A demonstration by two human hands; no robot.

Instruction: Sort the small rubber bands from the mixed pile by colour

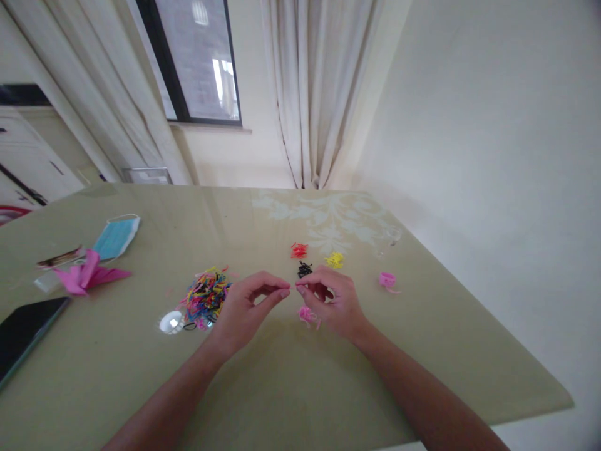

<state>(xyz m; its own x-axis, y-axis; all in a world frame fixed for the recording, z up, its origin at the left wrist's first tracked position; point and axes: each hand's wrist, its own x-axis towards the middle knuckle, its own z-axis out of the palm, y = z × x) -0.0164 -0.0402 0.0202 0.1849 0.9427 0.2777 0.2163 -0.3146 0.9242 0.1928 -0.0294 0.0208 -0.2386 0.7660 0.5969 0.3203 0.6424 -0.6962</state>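
Two hands meet over a table [422, 351]. From the left: a phone [23, 338], pink paper [84, 275], a blue mask [116, 237], then a mixed pile [205, 297] of coloured bands just beside the left hand [244, 310], its thumb and forefinger pinched. The right hand [333, 304] pinches too, fingertips touching the left's; whether a band lies between them cannot be told. Beyond lie red [298, 250], black [304, 270] and yellow [335, 259] heaps; pink bands [387, 280] sit farthest right.
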